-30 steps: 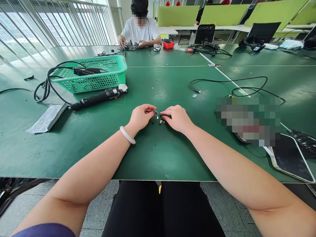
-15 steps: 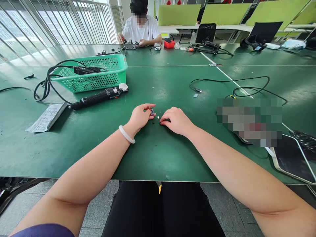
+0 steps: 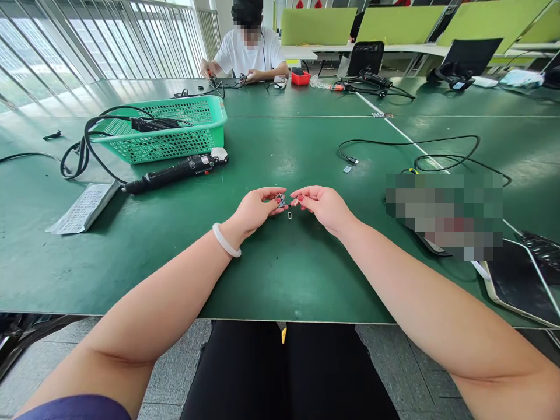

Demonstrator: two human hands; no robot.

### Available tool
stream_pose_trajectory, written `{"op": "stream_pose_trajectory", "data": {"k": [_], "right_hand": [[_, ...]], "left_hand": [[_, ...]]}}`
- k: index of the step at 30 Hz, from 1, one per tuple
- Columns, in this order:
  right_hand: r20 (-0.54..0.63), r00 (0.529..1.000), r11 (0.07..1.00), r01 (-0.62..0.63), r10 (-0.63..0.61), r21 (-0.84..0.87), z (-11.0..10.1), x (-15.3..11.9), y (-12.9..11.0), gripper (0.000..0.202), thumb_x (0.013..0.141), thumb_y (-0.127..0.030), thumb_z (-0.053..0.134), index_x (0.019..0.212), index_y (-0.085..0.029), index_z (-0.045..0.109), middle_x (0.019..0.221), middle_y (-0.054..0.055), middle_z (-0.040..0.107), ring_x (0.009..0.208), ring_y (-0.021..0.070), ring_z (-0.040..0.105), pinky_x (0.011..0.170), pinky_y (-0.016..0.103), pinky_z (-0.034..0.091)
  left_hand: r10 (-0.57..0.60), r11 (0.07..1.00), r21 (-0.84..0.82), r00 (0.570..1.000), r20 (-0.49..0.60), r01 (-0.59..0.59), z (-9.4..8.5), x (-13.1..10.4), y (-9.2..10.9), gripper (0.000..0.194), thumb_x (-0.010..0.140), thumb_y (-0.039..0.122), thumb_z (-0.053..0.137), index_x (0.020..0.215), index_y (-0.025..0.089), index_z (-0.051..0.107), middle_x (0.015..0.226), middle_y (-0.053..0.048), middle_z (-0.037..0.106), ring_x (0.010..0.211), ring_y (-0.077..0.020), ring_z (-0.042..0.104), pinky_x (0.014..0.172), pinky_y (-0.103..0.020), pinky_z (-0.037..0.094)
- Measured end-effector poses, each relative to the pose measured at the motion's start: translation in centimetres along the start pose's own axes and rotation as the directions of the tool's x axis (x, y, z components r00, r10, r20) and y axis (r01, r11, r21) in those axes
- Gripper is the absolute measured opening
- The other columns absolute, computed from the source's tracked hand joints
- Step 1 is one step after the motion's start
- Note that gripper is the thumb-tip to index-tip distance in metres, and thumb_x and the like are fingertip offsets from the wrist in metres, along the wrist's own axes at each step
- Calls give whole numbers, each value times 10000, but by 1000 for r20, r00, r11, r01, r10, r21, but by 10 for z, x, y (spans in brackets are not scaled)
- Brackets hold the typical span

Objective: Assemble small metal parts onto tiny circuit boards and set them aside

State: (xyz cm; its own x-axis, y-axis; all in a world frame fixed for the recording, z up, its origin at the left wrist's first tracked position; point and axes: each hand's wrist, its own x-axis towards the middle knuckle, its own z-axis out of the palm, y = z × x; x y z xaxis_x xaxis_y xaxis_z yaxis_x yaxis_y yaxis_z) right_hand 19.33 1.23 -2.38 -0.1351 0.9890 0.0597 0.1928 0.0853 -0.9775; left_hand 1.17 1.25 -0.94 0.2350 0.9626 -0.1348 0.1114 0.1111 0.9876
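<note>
Where the tabletop [image 3: 262,286] edge crosses the lower frame, dark trousers [image 3: 236,373] show beneath it. White band [image 3: 227,240] around the left wrist. Pale frame-shaped piece [image 3: 289,215] lies loose at mid-frame, just below the fingertips. Left hand [image 3: 256,205]: thumb and fingers closed to a pinch on a small grey-blue component [image 3: 280,201], near the centre of the frame. Right hand [image 3: 326,205]: thumb and forefinger all but met, apparently on a tiny pale bit [image 3: 296,202], too small to identify. The two hands' fingertips sit very near; contact between them can't be made out.

Handling, by judgement: component likely very light and stiff, perhaps fragile in its fine details; best taken by the edges, faces left free. Tiny pale bit probably near weightless, easily dropped, wants a fingertip pinch.

Writing: rows of script on the folded paper [image 3: 83,209], left of frame, unreadable from here. Pixelated patch [image 3: 444,216] at right; any lettering there is lost. Black power screwdriver [image 3: 175,173], left of centre, carries a light sticker and an orange-red mark, no brand legible. Beyond it, green basket [image 3: 175,151]; at the top, a seated person [image 3: 249,52] in white, hands at small dark things
</note>
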Motion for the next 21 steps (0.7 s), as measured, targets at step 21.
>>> {"op": "stream_pose_trajectory", "data": {"k": [21], "right_hand": [[-179,979,993,-89,102,83,12,-5,-6,107,695,-274,732,748,-184,753,744,34,724,738,159,612,756,351,473]], "left_hand": [[61,997,-56,992,110,-55,4,-7,4,557,732,57,683,1283,101,615,1153,-124,726,1067,-214,678,1029,-427,494]]}}
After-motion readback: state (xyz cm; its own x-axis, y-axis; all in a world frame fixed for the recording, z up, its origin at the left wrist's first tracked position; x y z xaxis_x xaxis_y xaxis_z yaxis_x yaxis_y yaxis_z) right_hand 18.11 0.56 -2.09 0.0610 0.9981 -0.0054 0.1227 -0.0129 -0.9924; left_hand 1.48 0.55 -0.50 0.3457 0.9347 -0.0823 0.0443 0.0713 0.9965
